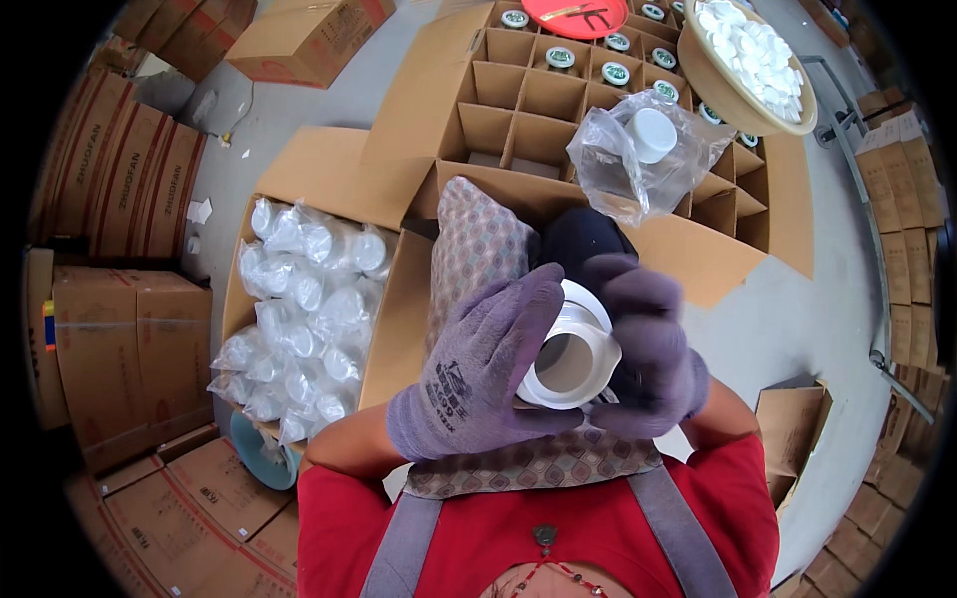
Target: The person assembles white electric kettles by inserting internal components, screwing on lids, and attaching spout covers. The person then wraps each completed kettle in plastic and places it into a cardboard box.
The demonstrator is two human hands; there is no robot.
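My left hand (483, 364), in a purple-grey knitted glove, grips the left side of a white jug (590, 334) with a round mouth and a pouring lip. The jug is held over my lap, its mouth facing up toward me. My right hand (648, 349), gloved alike, is at the jug's right side; motion smears its fingers, so their grip is unclear. Beyond my hands, a clear plastic bag (608, 174) with a white-lidded container (653, 136) lies on the divided carton (523, 95).
Jars (615, 74) with green-and-white lids stand in the carton's cells. On it rest a red tray (553, 22) with tools and a beige basin (698, 70) of white caps. An open box at left holds bagged clear containers (309, 329). Stacked cartons (130, 349) line the left.
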